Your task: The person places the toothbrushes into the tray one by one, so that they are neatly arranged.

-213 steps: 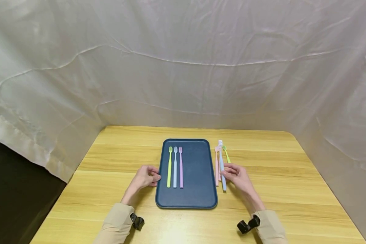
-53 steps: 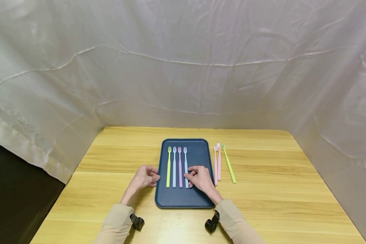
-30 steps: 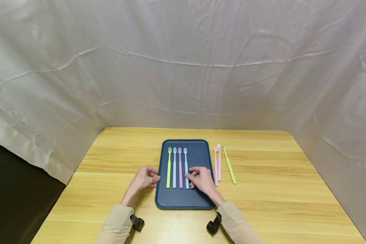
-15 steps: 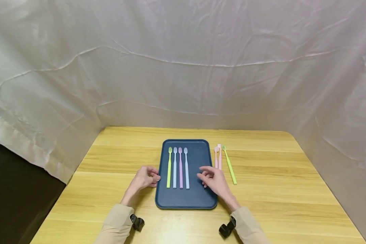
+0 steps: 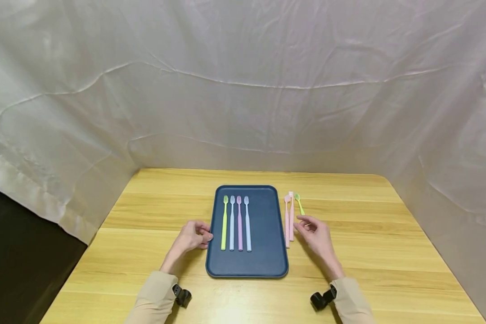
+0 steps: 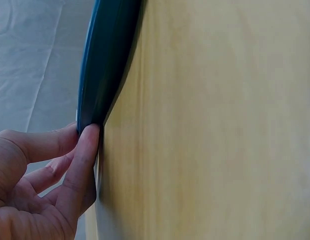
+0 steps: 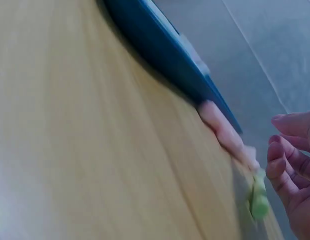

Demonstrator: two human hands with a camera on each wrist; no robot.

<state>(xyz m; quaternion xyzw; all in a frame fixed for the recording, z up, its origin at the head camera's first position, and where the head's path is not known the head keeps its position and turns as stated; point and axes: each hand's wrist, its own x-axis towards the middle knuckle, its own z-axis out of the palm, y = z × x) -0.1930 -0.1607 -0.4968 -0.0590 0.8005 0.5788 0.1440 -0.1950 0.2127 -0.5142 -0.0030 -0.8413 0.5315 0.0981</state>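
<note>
On the dark blue tray (image 5: 265, 261) lie a yellow-green toothbrush (image 5: 224, 227), a light blue toothbrush (image 5: 232, 228), a purple toothbrush (image 5: 240, 228) and a second light blue toothbrush (image 5: 248, 228), side by side with heads away from me. My left hand (image 5: 194, 234) pinches the tray's left rim between thumb and fingers, plain in the left wrist view. Over the loose green toothbrush (image 5: 299, 205) at the right, my right hand (image 5: 316, 234) hovers with relaxed fingers and nothing in them. It hides most of that handle. The right wrist view shows the hand apart from the green toothbrush (image 7: 259, 200).
Two pink toothbrushes, one (image 5: 286, 222) along the tray's right edge and another (image 5: 291, 222) beside it, lie on the wooden table (image 5: 372, 252). A pale curtain (image 5: 251, 112) hangs behind the table and along its sides.
The second light blue toothbrush has gone from the right of the tray onto it, beside the purple one. My right hand has let it go and moved right, off the tray. The left hand stays put.
</note>
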